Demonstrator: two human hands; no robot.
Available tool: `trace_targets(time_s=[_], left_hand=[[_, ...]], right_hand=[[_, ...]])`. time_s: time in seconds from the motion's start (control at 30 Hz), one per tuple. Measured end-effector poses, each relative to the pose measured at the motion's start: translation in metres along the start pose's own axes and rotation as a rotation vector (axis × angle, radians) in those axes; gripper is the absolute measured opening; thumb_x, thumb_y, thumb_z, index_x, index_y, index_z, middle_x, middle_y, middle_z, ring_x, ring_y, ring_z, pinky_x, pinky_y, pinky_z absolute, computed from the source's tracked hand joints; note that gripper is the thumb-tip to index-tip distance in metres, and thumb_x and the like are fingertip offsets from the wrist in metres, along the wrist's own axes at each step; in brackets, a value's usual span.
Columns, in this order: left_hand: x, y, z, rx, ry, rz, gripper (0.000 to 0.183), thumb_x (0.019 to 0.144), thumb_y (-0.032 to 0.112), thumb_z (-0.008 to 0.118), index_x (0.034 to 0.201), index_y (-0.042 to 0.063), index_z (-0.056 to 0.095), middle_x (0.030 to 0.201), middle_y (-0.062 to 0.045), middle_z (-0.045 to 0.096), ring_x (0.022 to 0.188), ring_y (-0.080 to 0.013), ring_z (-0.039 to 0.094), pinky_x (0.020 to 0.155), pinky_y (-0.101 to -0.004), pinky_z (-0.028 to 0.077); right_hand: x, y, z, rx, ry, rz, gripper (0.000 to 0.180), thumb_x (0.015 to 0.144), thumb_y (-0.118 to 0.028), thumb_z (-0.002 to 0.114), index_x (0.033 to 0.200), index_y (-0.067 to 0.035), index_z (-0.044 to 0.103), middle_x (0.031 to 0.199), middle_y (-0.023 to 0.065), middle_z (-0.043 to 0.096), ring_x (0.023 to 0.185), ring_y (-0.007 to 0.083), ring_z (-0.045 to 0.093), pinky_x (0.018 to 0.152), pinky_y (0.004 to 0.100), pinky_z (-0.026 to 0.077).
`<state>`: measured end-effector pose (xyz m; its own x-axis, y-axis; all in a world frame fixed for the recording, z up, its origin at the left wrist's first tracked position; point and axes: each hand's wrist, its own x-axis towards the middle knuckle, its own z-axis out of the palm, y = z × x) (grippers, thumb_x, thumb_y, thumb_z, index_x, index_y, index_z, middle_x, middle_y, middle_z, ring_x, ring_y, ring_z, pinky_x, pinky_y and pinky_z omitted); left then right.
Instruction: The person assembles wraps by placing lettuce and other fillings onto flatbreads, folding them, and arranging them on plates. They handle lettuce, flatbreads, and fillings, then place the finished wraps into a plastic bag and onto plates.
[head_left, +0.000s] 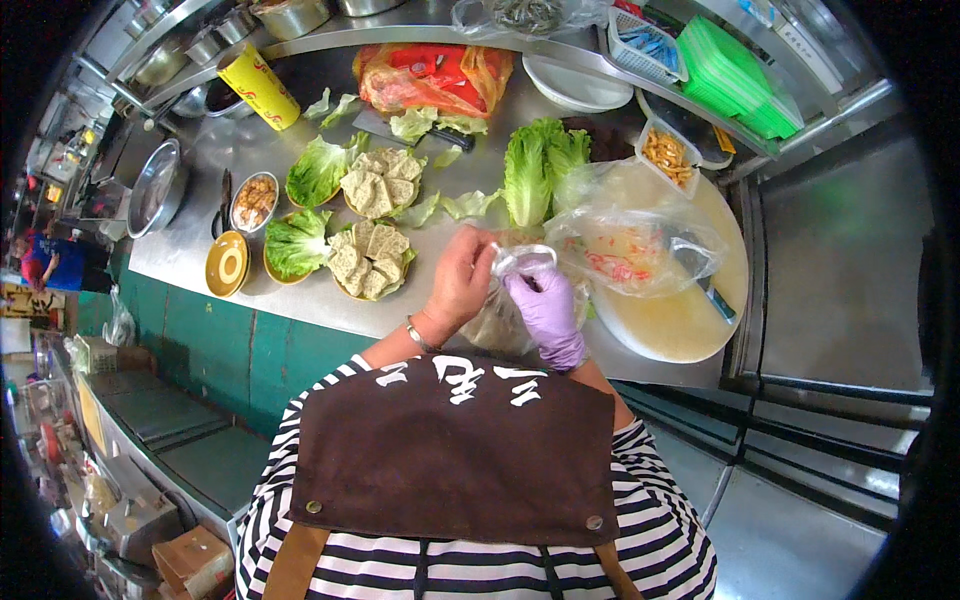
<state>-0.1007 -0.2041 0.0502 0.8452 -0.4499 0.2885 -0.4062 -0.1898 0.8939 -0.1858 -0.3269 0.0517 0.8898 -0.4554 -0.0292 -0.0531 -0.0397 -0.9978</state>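
My bare left hand (461, 277) pinches the gathered neck of a clear plastic bag (499, 322) at the table's front edge. On the other side of that neck, my right hand (544, 307), in a thin purple glove, grips the same plastic; the bag's contents are hard to make out. Left of my hands, pale tofu-like slices (369, 259) fill a bowl, with a second such bowl of slices (382, 180) behind it. Lettuce leaves (298, 244) lie in two more bowls beside them. A head of romaine lettuce (529, 172) rests just beyond my hands.
A round cutting board (675, 330) at right holds a knife (716, 300) and an open plastic bag (637, 240). A cleaver's black handle (452, 139) lies farther back. Left stand a steel bowl (156, 187) and an empty yellow bowl (227, 264). A steel shelf (420, 34) overhangs the back.
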Motion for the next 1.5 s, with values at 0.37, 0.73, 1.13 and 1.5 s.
trace_targets(time_s=[0.37, 0.73, 1.13, 1.5], left_hand=[[0.02, -0.002, -0.024, -0.787, -0.192, -0.155, 0.004, 0.094, 0.008, 0.054, 0.09, 0.007, 0.055, 0.089, -0.007, 0.061, 0.09, -0.0161, 0.058, 0.098, -0.0376, 0.042], [0.02, -0.005, 0.003, -0.495, -0.25, -0.008, 0.014, 0.095, 0.01, 0.053, 0.103, 0.001, 0.06, 0.101, -0.007, 0.065, 0.094, -0.0145, 0.059, 0.085, -0.0308, 0.048], [0.0, 0.016, -0.007, -0.129, -0.403, 0.35, 0.02, 0.082, 0.013, 0.069, 0.097, 0.003, 0.06, 0.102, -0.012, 0.062, 0.105, -0.0287, 0.055, 0.095, -0.0388, 0.042], [0.005, 0.0, -0.013, -0.634, -0.167, -0.104, 0.028, 0.084, 0.014, 0.071, 0.106, 0.001, 0.059, 0.108, -0.008, 0.063, 0.102, -0.0204, 0.058, 0.092, -0.0357, 0.045]], right_hand=[[0.017, 0.034, -0.042, -0.104, 0.24, -0.085, 0.03, 0.078, 0.001, 0.067, 0.059, -0.003, 0.045, 0.061, 0.0038, 0.047, 0.058, 0.0146, 0.046, 0.055, 0.0303, 0.038], [-0.003, 0.015, -0.03, -0.207, 0.114, -0.022, 0.025, 0.081, -0.005, 0.071, 0.072, -0.007, 0.048, 0.067, -0.0037, 0.047, 0.062, 0.0069, 0.043, 0.058, 0.0244, 0.039], [0.005, 0.019, -0.022, -0.193, 0.229, -0.227, 0.017, 0.086, -0.008, 0.07, 0.091, -0.005, 0.054, 0.086, -0.0013, 0.051, 0.075, 0.0092, 0.046, 0.068, 0.0252, 0.042], [0.009, 0.013, -0.032, 0.06, 0.015, 0.092, 0.023, 0.089, 0.001, 0.061, 0.111, -0.004, 0.061, 0.089, -0.0009, 0.063, 0.079, 0.0093, 0.058, 0.072, 0.0227, 0.048]])
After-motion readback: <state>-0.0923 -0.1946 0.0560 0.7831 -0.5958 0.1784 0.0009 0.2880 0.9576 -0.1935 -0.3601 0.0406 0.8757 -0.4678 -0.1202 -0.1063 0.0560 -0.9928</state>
